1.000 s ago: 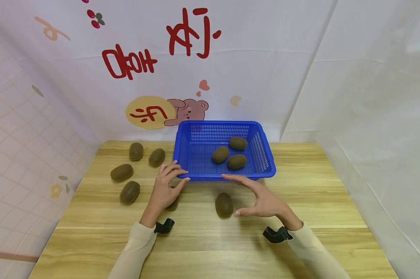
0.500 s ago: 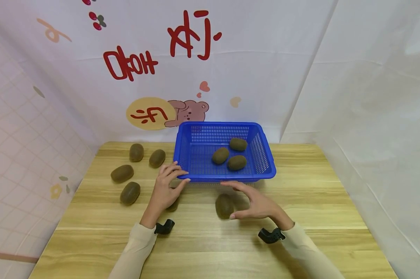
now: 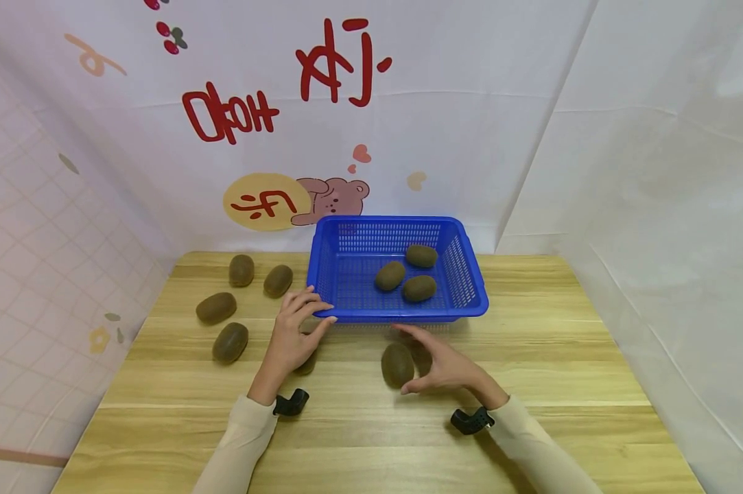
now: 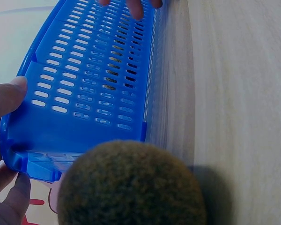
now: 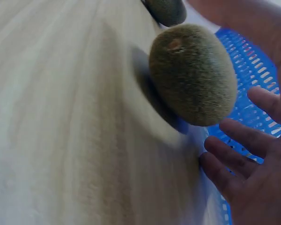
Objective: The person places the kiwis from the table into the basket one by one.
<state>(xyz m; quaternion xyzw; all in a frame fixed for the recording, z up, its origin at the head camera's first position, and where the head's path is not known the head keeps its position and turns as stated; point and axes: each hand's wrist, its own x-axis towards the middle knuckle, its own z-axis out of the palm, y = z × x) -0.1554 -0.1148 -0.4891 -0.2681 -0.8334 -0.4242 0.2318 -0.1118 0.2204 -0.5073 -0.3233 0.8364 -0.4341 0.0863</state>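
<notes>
My left hand (image 3: pixel 291 337) grips the near left corner of a blue plastic basket (image 3: pixel 371 315); the left wrist view shows the thumb on the front side of the rim. Inside the basket lie three brown kiwis, one of them a kiwi (image 3: pixel 419 288) near the front. My right hand (image 3: pixel 448 365) is just right of a kiwi (image 3: pixel 398 365) on the table, thumb and fingers spread around it. In the right wrist view the fingers curve loosely past this kiwi (image 5: pixel 194 75) without a visible grip. Another kiwi (image 3: pixel 307 363) is partly hidden by my left hand.
Several more kiwis lie left of the basket, among them a kiwi (image 3: pixel 230 343) nearest the front. All rest on a light wooden table (image 3: pixel 359 446). A printed white cloth (image 3: pixel 457 123) hangs close behind the basket, with pale cloth on both sides.
My right hand has moved left and slightly down, bringing thumb and fingers closer about the kiwi before the basket. The left hand and basket have kept their place.
</notes>
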